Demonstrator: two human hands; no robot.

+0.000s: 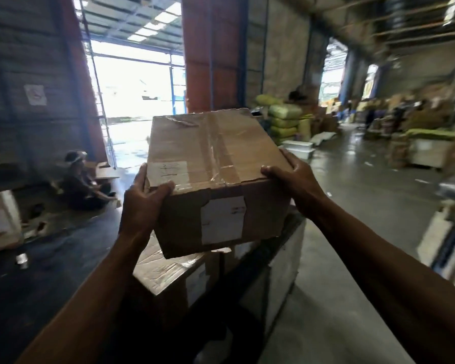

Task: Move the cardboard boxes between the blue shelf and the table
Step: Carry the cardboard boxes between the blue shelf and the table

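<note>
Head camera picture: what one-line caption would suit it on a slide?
A left hand and a right hand hold a taped cardboard box over stacked boxes in a warehouse.

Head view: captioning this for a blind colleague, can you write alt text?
Two bare hands hold a taped cardboard box with white labels, left hand at its near left corner, right hand on its right edge, above more boxes stacked below. Behind: a warehouse with a bright open doorway, green sacks, and a person seated on the floor.
</note>
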